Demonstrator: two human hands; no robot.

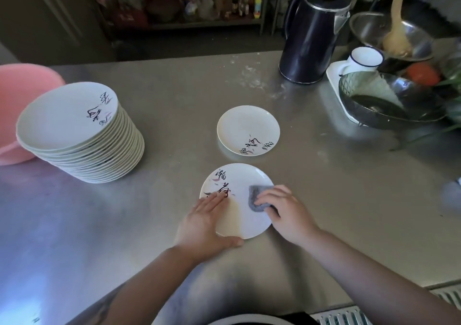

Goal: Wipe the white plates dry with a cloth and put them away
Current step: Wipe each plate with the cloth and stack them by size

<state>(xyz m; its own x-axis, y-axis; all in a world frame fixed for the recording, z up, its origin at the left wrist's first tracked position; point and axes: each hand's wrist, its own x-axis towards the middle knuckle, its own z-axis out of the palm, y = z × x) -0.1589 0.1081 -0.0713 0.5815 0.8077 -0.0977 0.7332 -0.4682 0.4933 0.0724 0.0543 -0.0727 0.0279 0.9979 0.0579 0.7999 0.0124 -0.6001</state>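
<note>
My right hand [287,212] pinches the grey cloth [258,198] on the near plate's [245,222] right half, while my left hand [203,222] lies flat-fingered on its left, unwiped side.

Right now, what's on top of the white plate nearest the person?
On the near white plate lie the left hand, flat on its left side, and a grey cloth pressed by the right hand. Both hide parts of the plate's surface.
</note>
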